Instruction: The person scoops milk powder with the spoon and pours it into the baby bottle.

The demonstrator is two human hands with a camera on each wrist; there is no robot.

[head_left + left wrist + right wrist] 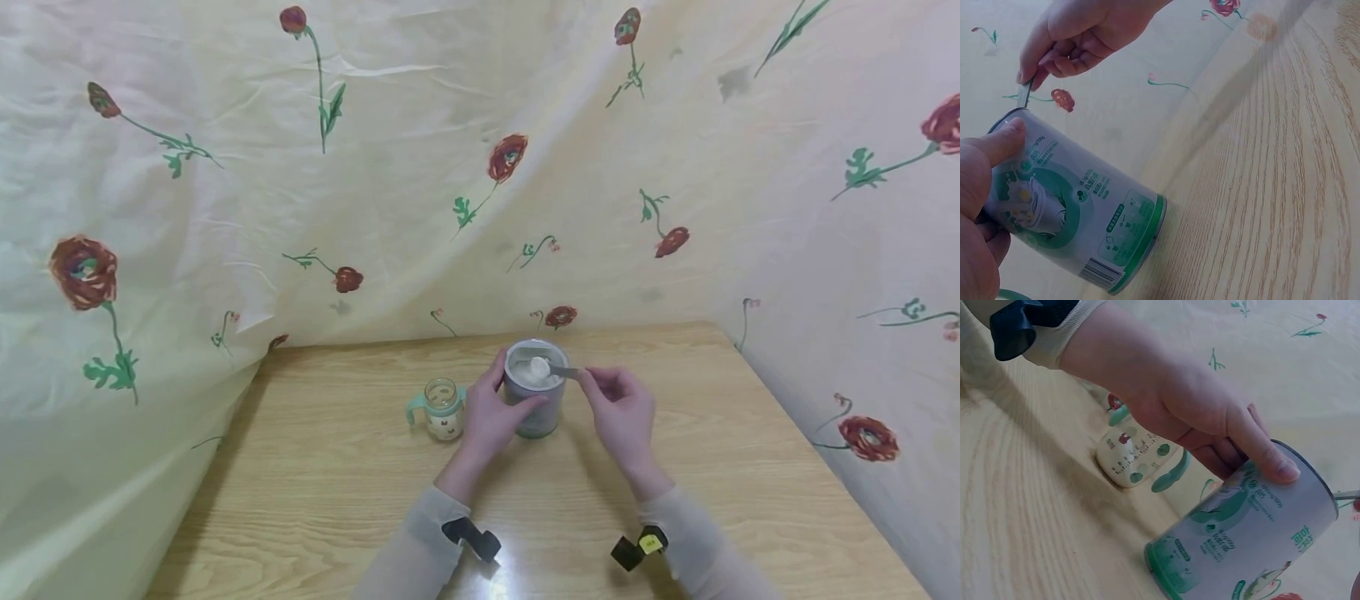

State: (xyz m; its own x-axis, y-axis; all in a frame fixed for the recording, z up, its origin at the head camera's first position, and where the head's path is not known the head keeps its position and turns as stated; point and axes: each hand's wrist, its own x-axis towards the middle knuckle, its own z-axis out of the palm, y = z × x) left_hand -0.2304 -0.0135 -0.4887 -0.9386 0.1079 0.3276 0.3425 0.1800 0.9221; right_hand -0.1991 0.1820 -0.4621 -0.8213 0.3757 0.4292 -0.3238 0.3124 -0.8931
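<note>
My left hand (491, 417) grips a milk powder tin (1085, 206), white with a green rim at its base and a green printed label. Its thumb lies along the front near the top, the fingers around the far side. The tin's top is open and white powder shows inside. Between thumb and fingers my right hand (622, 408) pinches the flat handle of a scoop (566, 372), which reaches over the rim. White powder heaps in the scoop's bowl, at the tin's mouth. In the right wrist view, only the handle's end shows beyond the tin.
Just left of the left hand stands a small baby bottle (444, 412), open on top, with mint-green handles and a patterned body. Everything rests on a wood-grain table (337, 500). A flower-print cloth (420, 192) hangs behind and at both sides.
</note>
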